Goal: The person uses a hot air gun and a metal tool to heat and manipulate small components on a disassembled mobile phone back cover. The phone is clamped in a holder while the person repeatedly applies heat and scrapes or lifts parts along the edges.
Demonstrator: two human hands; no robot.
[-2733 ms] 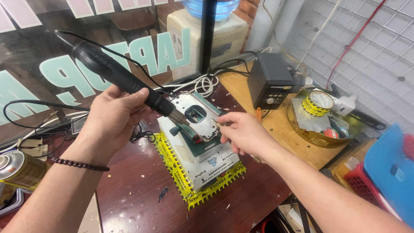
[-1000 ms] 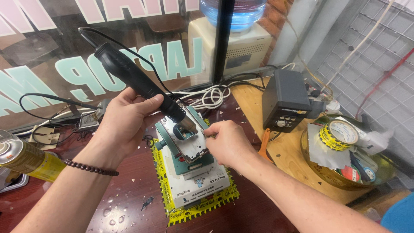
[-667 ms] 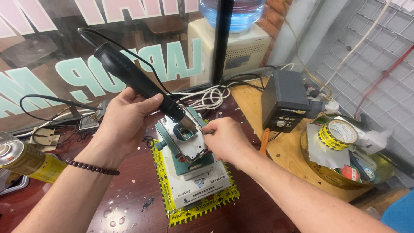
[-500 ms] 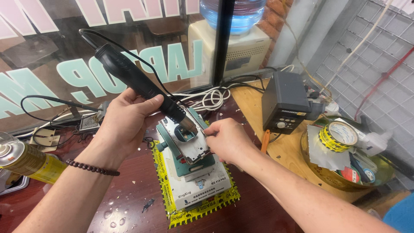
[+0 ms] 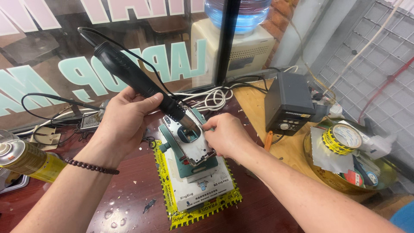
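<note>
My left hand (image 5: 125,125) grips the hot-air tool (image 5: 138,84); my right hand (image 5: 226,136) pinches something hidden at the phone frame (image 5: 189,142), nozzle tip obscured.

A phone frame (image 5: 189,140) lies on a holder (image 5: 189,166), which stands on a flat box (image 5: 202,190) on the table (image 5: 129,194). The left hand (image 5: 125,123) is left of the frame, the right hand (image 5: 226,136) touches its right edge. The hot-air handle (image 5: 133,80) slants down from the left hand onto the frame. A spray can (image 5: 26,162) lies far left. A control unit (image 5: 289,103) stands right behind, and a bowl (image 5: 340,183) with a tape roll (image 5: 343,138) sits farther right.
</note>
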